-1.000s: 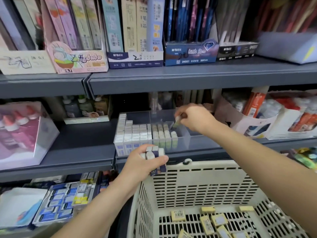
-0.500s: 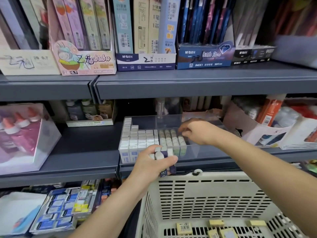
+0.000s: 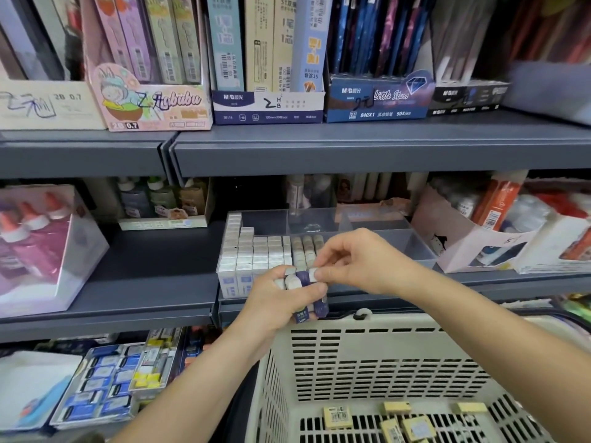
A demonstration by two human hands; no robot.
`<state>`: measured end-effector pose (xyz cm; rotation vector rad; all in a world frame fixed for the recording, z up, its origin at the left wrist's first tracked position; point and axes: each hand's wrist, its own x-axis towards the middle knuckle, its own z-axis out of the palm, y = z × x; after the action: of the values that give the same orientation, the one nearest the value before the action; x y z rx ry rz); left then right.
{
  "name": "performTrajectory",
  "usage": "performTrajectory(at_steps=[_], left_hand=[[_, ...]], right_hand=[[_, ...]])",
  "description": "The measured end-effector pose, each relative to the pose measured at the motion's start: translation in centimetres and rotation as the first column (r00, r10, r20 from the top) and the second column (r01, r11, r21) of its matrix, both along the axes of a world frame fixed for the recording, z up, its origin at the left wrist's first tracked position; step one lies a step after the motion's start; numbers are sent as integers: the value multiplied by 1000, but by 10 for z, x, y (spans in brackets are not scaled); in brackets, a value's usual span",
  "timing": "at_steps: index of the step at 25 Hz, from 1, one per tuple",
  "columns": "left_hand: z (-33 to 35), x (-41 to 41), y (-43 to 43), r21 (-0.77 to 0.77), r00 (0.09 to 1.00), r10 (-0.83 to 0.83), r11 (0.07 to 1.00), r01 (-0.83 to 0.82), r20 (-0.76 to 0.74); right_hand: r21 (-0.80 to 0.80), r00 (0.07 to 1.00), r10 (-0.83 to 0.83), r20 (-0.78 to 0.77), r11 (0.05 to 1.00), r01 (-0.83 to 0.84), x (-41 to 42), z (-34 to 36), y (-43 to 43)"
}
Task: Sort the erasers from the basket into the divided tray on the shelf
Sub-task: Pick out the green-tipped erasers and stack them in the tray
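The fingers point(image 3: 326, 275) of the right hand point(image 3: 358, 260) pinch the white top of one eraser point(image 3: 311, 275) at the right edge of a bundle point(image 3: 295, 284). The left hand point(image 3: 281, 303) grips this bundle with curled fingers. The bundle stands upright, long axes vertical and white ends up, just in front of the tray point(image 3: 412, 243). Rows of erasers point(image 3: 252, 251) stand on end in the tray's left compartments. Below the tray, the basket point(image 3: 399, 327) holds yellow erasers point(image 3: 337, 417) lying flat.

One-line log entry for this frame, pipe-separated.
left hand: grips eraser bundle | right hand: pinches one of them | tray: partly filled | basket: yellow erasers inside
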<state>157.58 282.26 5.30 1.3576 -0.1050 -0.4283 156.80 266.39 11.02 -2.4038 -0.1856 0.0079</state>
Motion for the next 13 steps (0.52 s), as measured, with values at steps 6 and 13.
performTrajectory(at_steps=[6, 13], left_hand=[[0, 2, -2, -37, 999, 39, 999, -40, -27], [-6, 9, 3, -5, 994, 95, 995, -95, -45]], right_hand=[[108, 994, 78, -81, 992, -69, 5, 15, -16], [-174, 952, -263, 160, 941, 289, 54, 24, -30]])
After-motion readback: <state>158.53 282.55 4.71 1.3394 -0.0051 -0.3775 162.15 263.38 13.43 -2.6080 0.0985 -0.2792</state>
